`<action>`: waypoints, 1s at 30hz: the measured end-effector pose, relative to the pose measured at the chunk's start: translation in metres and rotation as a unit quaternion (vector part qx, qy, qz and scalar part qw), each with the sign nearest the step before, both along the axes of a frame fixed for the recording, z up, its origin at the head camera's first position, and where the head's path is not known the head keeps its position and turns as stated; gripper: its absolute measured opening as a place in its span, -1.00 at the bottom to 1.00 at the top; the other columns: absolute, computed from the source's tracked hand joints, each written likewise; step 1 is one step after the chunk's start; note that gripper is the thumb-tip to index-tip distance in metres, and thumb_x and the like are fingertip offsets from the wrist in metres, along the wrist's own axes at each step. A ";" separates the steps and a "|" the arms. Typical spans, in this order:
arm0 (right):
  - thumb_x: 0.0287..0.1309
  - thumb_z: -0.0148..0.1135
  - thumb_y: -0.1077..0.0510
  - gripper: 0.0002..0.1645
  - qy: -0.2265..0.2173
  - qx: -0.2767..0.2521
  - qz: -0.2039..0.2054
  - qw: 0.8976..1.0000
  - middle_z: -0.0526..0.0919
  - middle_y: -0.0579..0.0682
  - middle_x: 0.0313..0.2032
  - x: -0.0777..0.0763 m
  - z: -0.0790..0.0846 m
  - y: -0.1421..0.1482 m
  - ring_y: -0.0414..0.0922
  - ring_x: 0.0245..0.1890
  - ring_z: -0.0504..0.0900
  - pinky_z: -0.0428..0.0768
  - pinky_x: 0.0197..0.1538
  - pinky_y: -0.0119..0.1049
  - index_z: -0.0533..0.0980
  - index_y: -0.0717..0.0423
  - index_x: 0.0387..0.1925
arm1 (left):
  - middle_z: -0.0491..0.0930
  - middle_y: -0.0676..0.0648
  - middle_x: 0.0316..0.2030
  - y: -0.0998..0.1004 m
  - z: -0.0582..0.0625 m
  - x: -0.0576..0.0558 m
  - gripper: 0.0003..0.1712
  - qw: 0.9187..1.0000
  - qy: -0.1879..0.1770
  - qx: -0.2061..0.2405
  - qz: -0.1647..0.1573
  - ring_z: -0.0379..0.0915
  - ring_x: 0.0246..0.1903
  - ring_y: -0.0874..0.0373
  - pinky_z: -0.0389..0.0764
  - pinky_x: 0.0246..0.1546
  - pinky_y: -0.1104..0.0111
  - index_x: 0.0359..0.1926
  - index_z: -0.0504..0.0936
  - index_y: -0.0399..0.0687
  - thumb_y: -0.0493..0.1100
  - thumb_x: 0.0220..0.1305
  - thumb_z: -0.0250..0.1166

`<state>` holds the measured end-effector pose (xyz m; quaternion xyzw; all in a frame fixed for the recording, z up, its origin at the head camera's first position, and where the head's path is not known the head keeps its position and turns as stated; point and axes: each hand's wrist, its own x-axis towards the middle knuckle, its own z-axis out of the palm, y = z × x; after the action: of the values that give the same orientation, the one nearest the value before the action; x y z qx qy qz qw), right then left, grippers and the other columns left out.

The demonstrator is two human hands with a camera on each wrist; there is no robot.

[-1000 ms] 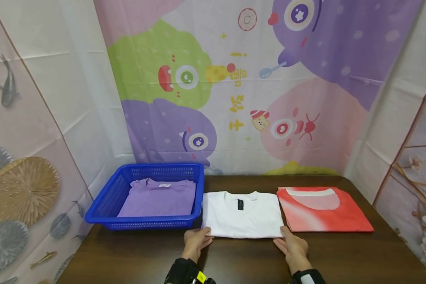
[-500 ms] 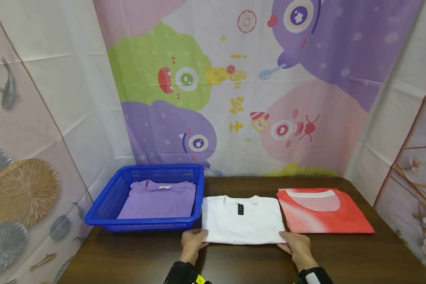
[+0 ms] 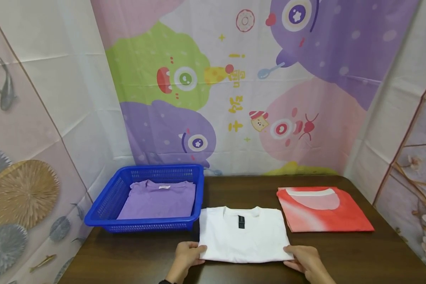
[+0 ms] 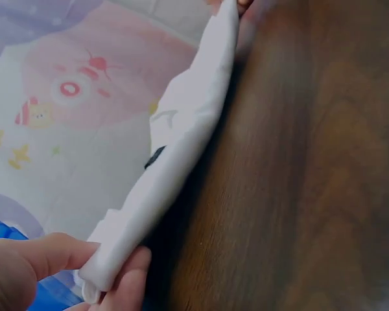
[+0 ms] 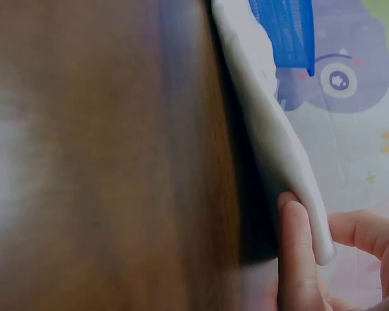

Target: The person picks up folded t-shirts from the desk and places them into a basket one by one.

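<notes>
A folded white T-shirt [image 3: 245,236] with a black neck label is held between my two hands at the front of the table. My left hand [image 3: 187,256] pinches its near left corner, thumb on top and fingers beneath, as the left wrist view shows on the shirt's folded edge [image 4: 162,188]. At the near right corner my right hand [image 3: 305,260] pinches the cloth the same way. In the right wrist view the shirt's edge [image 5: 272,129] stands off the dark tabletop, with a shadow under it.
Left of the shirt stands a blue plastic basket [image 3: 142,225] with a folded purple T-shirt [image 3: 159,203] inside. A folded red and pink T-shirt [image 3: 326,213] lies at the right of the brown table [image 3: 241,191]. A printed cloth [image 3: 234,157] hangs behind.
Both hands have drawn the white T-shirt toward the near side, away from the back of the table, and it appears larger. The basket and the red shirt have stayed in place.
</notes>
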<state>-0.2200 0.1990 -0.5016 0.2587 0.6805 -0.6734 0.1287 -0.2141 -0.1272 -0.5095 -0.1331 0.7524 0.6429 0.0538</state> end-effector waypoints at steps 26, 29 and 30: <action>-0.04 0.37 0.23 -0.43 -0.011 0.102 0.089 0.991 0.61 0.00 -0.43 -0.027 -0.007 0.010 -0.15 -0.38 0.55 0.63 -0.31 -0.34 0.46 0.52 -0.02 | 0.57 -0.53 -0.13 -0.005 0.001 -0.023 -0.52 0.995 -0.017 -0.096 -0.009 0.62 -0.23 -0.12 0.68 -0.19 0.11 -0.06 0.46 -0.74 -0.37 0.05 0.23; -0.03 0.35 0.25 -0.59 -0.021 0.108 0.095 0.989 0.58 -0.06 -0.50 -0.023 -0.006 0.011 -0.19 -0.44 0.54 0.61 -0.32 -0.36 0.53 0.46 -0.15 | 0.59 -0.50 -0.16 -0.009 0.001 -0.019 -0.53 0.994 -0.023 -0.098 -0.034 0.61 -0.29 -0.01 0.69 -0.22 0.15 -0.07 0.48 -0.73 -0.36 0.05 0.23; -0.04 0.35 0.25 -0.64 -0.025 0.112 0.095 0.989 0.57 -0.08 -0.52 -0.021 -0.005 0.011 -0.20 -0.46 0.54 0.61 -0.33 -0.36 0.55 0.42 -0.19 | 0.61 -0.47 -0.17 -0.011 0.001 -0.016 -0.54 0.994 -0.028 -0.098 -0.044 0.60 -0.31 0.03 0.69 -0.23 0.16 -0.08 0.49 -0.71 -0.35 0.05 0.23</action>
<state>-0.2411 0.2095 -0.5066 0.2221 0.7696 -0.5711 0.1795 -0.2304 -0.1384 -0.5083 -0.1225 0.8151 0.5591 0.0893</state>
